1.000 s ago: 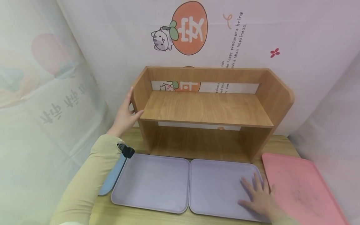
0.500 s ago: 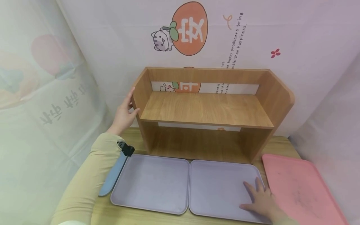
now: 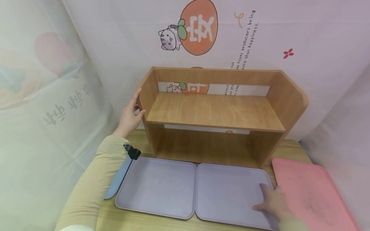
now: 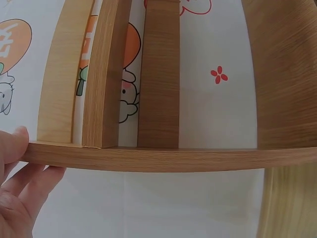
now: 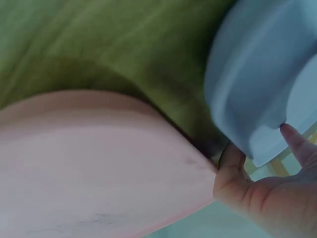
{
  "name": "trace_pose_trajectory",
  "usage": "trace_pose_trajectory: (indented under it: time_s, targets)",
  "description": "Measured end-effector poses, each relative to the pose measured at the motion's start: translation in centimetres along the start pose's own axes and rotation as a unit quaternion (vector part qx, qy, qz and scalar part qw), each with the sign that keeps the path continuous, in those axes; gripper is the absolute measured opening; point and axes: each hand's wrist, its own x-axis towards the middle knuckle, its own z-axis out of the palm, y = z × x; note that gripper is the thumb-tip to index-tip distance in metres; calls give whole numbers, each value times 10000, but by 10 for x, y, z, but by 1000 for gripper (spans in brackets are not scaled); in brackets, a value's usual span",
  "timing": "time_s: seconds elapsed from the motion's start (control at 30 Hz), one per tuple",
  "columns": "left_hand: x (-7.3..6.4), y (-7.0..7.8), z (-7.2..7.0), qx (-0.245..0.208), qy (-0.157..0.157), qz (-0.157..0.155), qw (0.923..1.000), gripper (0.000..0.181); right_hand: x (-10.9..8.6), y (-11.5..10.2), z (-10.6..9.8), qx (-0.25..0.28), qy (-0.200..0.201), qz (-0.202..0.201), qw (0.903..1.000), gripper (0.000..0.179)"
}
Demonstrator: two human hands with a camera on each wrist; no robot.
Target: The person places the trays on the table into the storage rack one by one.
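My left hand (image 3: 129, 118) holds the left side panel of a two-tier wooden desk shelf (image 3: 214, 110). In the left wrist view its thumb lies on one face of the panel edge (image 4: 173, 158) and its fingers on the other. My right hand (image 3: 274, 202) is at the right edge of the right-hand lilac tray (image 3: 228, 192). Thumb and one finger lie over the tray surface, while the other fingers bend down at its rim, beside the pink tray (image 3: 312, 192). In the right wrist view a fingertip touches the lilac tray (image 5: 257, 109), and a bent finger sits at its rim.
A second lilac tray (image 3: 157, 187) lies against the first, in front of the shelf. Part of a blue tray (image 3: 119, 176) shows under the left forearm. All stand on a wooden table (image 3: 115, 218), with printed white cloth (image 3: 124, 41) hanging behind and at both sides.
The right hand's spread fingers have drawn back from the tray surface and bent over its right edge. The left hand stays at the shelf panel. The head view has shifted slightly.
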Motion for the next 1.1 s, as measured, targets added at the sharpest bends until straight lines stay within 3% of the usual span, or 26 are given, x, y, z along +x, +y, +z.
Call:
trace_pose_trajectory:
  time_s: [0.33,0.43,0.63,0.83,0.97,1.03,1.1]
  targets:
    - [0,-1,2,-8,-57,-118,9999,84,7,9,-7,128,-588,216,9980,118]
    - [1,-1,2,-12,-86,-163,9998,84,5,6,-15,378,-532,221,9976,116]
    - [2,-3,0,-57,-127,-138,9998,86,2,9,-28,1325,-308,-225,9904,102]
    - [3,-3,-1,11,-138,-112,9998,87,-3,26,-38,2297,-769,-224,9700,91]
    - [3,-3,-1,21,-122,-121,9999,87,-6,37,-42,2788,-1033,-449,9537,87]
    - [2,-3,-1,10,-104,-121,9999,87,-7,42,-42,3179,-1205,-678,9380,85]
    - [2,-3,-1,13,-83,-113,9999,87,-8,48,-42,3639,-1464,-866,9158,83]
